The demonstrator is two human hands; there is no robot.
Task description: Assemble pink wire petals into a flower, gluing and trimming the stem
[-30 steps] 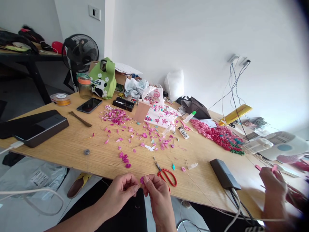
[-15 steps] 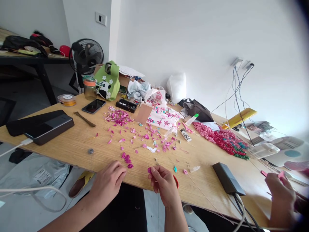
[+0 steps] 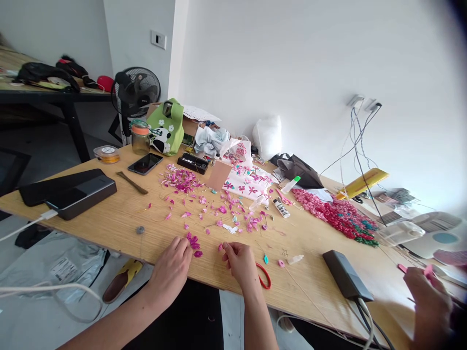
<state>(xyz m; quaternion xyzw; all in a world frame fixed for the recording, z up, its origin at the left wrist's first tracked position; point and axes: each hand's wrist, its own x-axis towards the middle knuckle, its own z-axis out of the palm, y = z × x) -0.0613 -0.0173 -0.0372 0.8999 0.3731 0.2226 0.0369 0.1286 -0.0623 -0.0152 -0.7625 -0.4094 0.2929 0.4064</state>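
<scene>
My right hand [image 3: 239, 262] is above the near edge of the table, with a small magenta petal [image 3: 220, 247] pinched between thumb and forefinger. My left hand [image 3: 171, 265] rests on the wood with its fingers curled together. Its fingertips reach the edge of a cluster of magenta petals [image 3: 193, 241]; whatever they hold, if anything, is hidden. Just right of my right wrist, a red loop handle [image 3: 268, 278] shows, partly covered by that hand. Beyond both hands, loose pink petals [image 3: 222, 209] and white cut-out shapes [image 3: 229, 228] are scattered.
A petal pile [image 3: 181, 180] lies farther back, near a phone [image 3: 145, 164] and a black case [image 3: 193, 163]. On the left is a dark power bank [image 3: 85, 194]. A black box with cables [image 3: 346, 274] stands right; a co-worker's hand [image 3: 430, 296] is at far right.
My left hand has moved right, up to the petal cluster. My right hand has shifted a little left and away from me with the petal, uncovering more of the red handle.
</scene>
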